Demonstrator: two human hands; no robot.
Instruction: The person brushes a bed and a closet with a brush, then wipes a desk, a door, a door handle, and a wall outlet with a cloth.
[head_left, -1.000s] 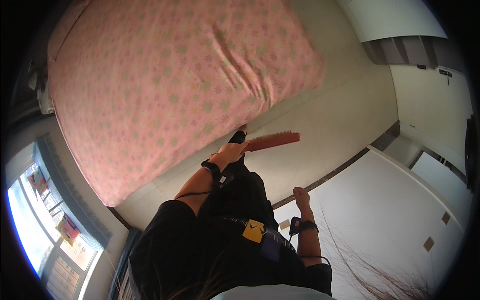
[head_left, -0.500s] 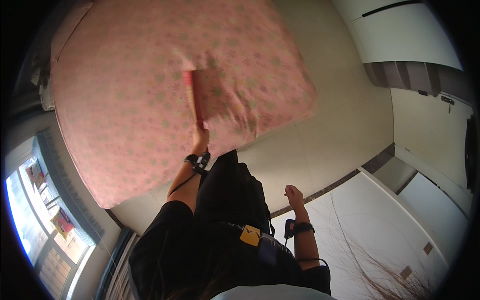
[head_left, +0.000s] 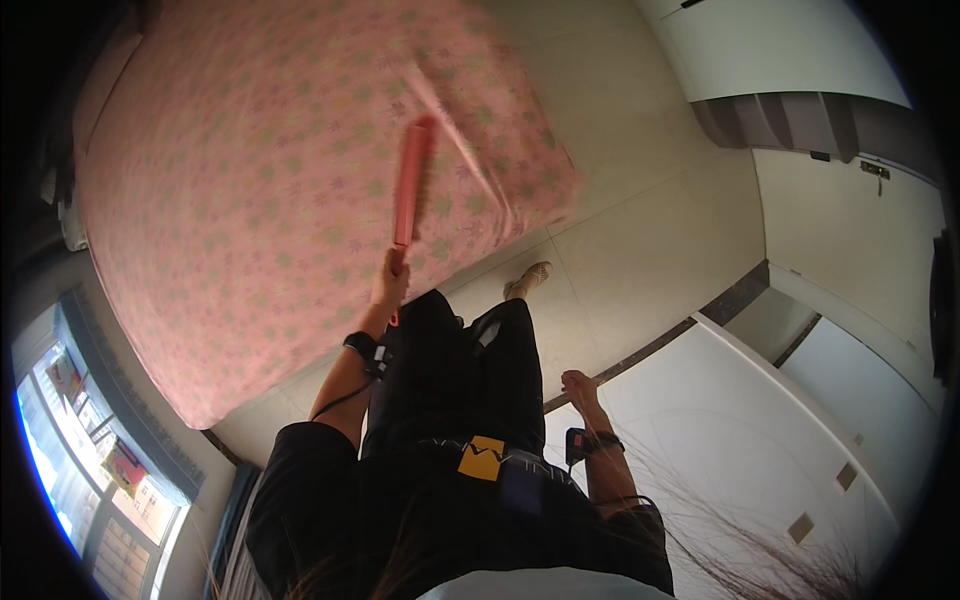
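My left hand (head_left: 389, 280) is closed round the handle of a red bed brush (head_left: 408, 190). The brush points away from me over a pink patterned bedsheet (head_left: 250, 200), its bristles turned to the right and its far end blurred. Whether the bristles touch the sheet I cannot tell. A raised fold runs across the sheet just right of the brush. My right hand (head_left: 580, 389) hangs at my right side with its fingers loosely curled in, nothing visible in them.
Pale floor tiles (head_left: 630, 200) lie to the right of the bed, and my foot (head_left: 532, 277) stands near its corner. A white panel (head_left: 680, 430) is close on my right. Beyond it are a white door (head_left: 850, 220) and shelving (head_left: 780, 120). On the left is a window (head_left: 100, 440).
My left hand has drawn slightly nearer with the brush, which has tilted to the right. The sheet's wrinkles have become a long fold. My right hand stays low at my side.
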